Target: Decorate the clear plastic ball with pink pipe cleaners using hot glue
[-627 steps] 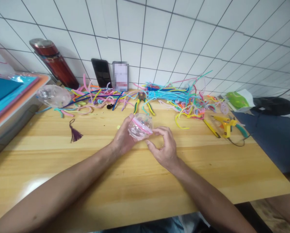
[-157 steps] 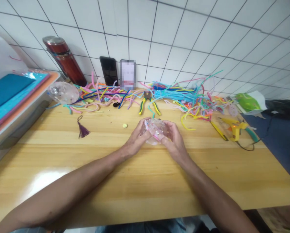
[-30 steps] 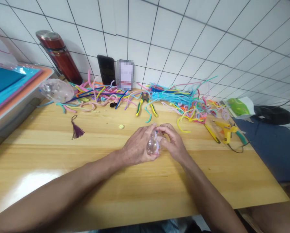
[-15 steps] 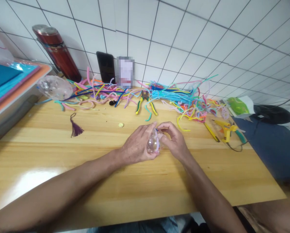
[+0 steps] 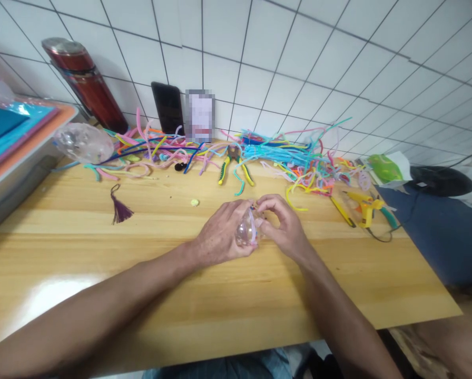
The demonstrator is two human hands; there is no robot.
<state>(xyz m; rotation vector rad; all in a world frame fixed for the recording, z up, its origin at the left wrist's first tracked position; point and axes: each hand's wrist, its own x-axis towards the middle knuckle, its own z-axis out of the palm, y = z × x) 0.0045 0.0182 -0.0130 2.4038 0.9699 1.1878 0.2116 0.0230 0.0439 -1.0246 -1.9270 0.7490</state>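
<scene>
Between my hands is a clear, rounded plastic ball (image 5: 243, 234), with a lavender pipe cleaner (image 5: 253, 226) running across it. My left hand (image 5: 222, 231) wraps round its left side, thumb below and fingers over the top. On the other side, my right hand (image 5: 281, 223) curls with bent index finger and thumb against the ball's right edge. A small dark blue spot shows near the top of the ball. What exactly the right fingertips pinch is partly hidden.
Behind lie pliers (image 5: 235, 163), heaps of coloured pipe cleaners (image 5: 277, 153) and a second clear plastic piece (image 5: 84, 143). A purple tassel (image 5: 121, 206) rests at left. On the right are a yellow cutter (image 5: 343, 212) and glue gun (image 5: 365, 206). A red flask (image 5: 88, 87) and phone (image 5: 168, 108) stand at the wall.
The whole view has shifted slightly. My hands keep nearly the same hold on the ball, with only a small movement of the right fingers.
</scene>
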